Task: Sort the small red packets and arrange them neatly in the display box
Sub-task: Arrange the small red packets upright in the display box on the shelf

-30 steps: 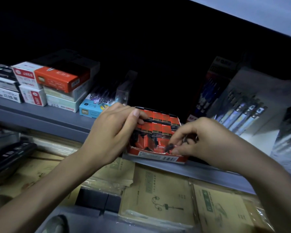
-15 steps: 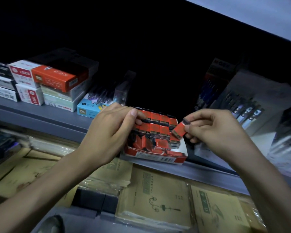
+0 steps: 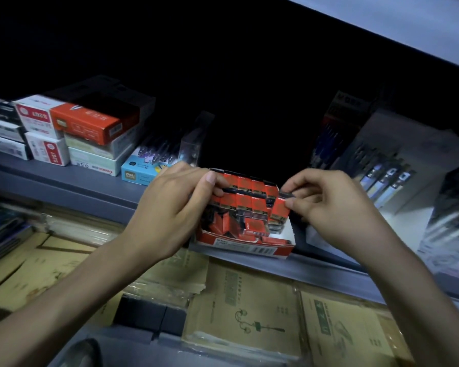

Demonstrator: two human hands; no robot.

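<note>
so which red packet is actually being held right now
The packet at the right end of the display box, pinched upright by the right hand. The other packets sit in rows or lie loose in the box; the left hand only steadies the rows.

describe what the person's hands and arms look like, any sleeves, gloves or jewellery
Both arms are bare up to the frame edge, with no sleeves in view. The left hand and right hand wear no gloves, and no rings, watch or bracelet show. The nails that show are short and plain.
</note>
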